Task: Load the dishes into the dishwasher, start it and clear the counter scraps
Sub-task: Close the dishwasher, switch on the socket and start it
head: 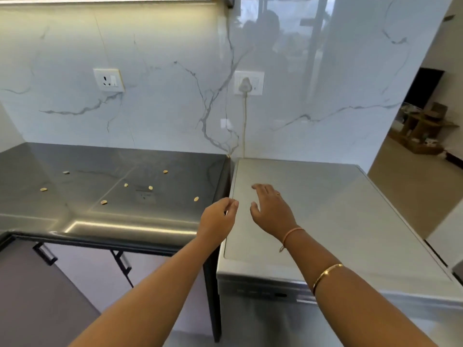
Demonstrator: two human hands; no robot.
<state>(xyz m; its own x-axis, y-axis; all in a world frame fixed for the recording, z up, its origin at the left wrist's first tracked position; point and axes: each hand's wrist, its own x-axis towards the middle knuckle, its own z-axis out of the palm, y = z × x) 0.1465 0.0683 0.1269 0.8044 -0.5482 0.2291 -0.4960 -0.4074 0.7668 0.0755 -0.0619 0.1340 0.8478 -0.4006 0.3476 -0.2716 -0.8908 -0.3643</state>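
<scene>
Forearms (155, 284) reach forward. Left hand (218, 219) hangs loosely curled at the counter (175, 159) edge, nothing visible in it; right hand (271, 211) hovers spread above the shut dishwasher (325, 209). Scraps (150, 188) lie scattered across the counter, well apart; a careless sweep could push some into the gap between counter and dishwasher.

Scattered scraps (150, 188) on dark counter (87, 161)
</scene>
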